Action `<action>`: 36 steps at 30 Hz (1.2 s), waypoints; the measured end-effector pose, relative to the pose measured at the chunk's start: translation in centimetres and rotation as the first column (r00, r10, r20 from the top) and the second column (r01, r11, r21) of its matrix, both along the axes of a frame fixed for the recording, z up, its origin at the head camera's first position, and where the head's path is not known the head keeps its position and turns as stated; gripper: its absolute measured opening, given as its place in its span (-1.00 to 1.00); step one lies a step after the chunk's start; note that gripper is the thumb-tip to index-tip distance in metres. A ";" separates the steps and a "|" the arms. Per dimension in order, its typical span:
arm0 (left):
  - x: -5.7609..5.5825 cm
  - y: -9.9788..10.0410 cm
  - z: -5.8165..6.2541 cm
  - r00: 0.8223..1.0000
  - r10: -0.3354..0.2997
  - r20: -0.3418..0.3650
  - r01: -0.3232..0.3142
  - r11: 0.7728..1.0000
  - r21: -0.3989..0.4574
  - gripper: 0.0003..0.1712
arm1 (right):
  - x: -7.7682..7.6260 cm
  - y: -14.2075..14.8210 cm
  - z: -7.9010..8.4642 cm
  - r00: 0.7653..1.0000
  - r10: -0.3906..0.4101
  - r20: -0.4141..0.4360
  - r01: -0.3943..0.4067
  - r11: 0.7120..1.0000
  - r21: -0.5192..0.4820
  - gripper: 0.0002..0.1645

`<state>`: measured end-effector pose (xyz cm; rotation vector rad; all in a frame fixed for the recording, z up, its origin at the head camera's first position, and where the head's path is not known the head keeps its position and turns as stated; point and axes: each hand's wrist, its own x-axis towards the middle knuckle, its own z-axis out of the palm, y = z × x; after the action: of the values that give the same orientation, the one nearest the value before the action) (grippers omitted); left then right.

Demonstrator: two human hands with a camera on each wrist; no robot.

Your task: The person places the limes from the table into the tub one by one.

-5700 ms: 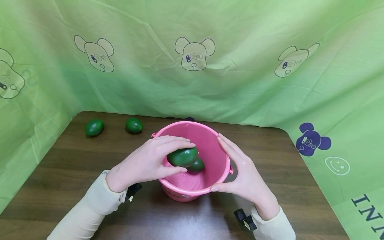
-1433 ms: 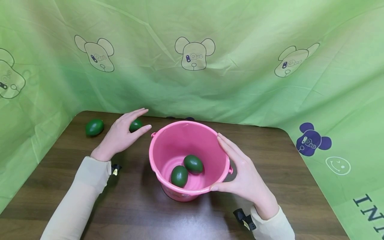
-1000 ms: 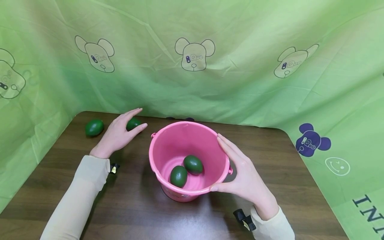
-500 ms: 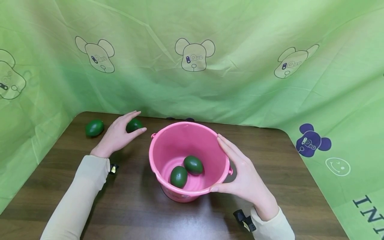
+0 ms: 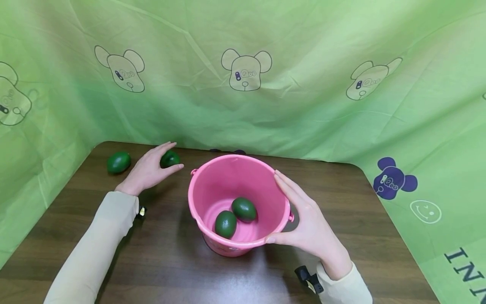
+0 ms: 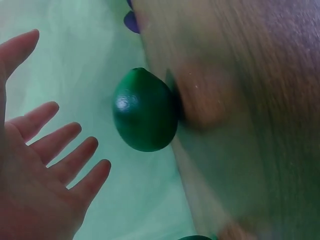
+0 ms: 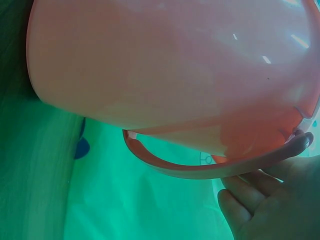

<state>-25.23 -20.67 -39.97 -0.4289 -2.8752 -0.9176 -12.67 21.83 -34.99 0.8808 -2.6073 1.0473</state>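
In the head view, my left hand (image 5: pixel 149 166) reaches to a glossy green avocado (image 5: pixel 169 158) near the table's back edge. Its fingers are spread around the fruit, and the left wrist view shows a gap between fingertips and avocado (image 6: pixel 145 111). My right hand (image 5: pixel 307 219) holds the rim of a pink bucket (image 5: pixel 237 157) at its right side, thumb in front and fingers farther back. Two avocados lie in the bucket, one toward the front (image 5: pixel 225 224) and one behind it to the right (image 5: pixel 244 209). The right wrist view shows the bucket's handle (image 7: pixel 200 171) hanging across the fingers.
Another avocado (image 5: pixel 119 162) lies on the wooden table (image 5: pixel 171 261) at the back left, beyond my left wrist. A green curtain (image 5: pixel 303 118) printed with bear heads hangs directly behind the table's back edge and along both sides.
Earlier my left hand held an avocado inside the bucket. That avocado now lies in the bucket, and the hand has moved back left beside another one. My right hand stays at the rim.
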 end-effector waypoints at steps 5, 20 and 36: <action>-0.5 -0.1 -0.4 1.000 0.004 0.003 -0.004 1.000 -0.008 -0.01 | 0.0 0.0 0.0 1.000 -0.002 0.003 0.002 1.000 -0.002 0.59; -2.1 0.1 -1.3 0.999 0.014 0.052 -0.011 0.998 -0.055 -0.03 | 0.0 0.0 -0.1 1.000 0.008 -0.014 -0.008 1.000 -0.005 0.59; -3.4 1.0 -2.1 0.992 0.027 0.124 -0.020 0.998 -0.057 0.02 | 0.0 0.0 -0.1 1.000 0.006 -0.011 -0.006 1.000 -0.005 0.58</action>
<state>-28.66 -19.62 -42.05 -0.3542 -3.0178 -0.8925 -12.65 21.85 -35.04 0.8911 -2.5938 1.0477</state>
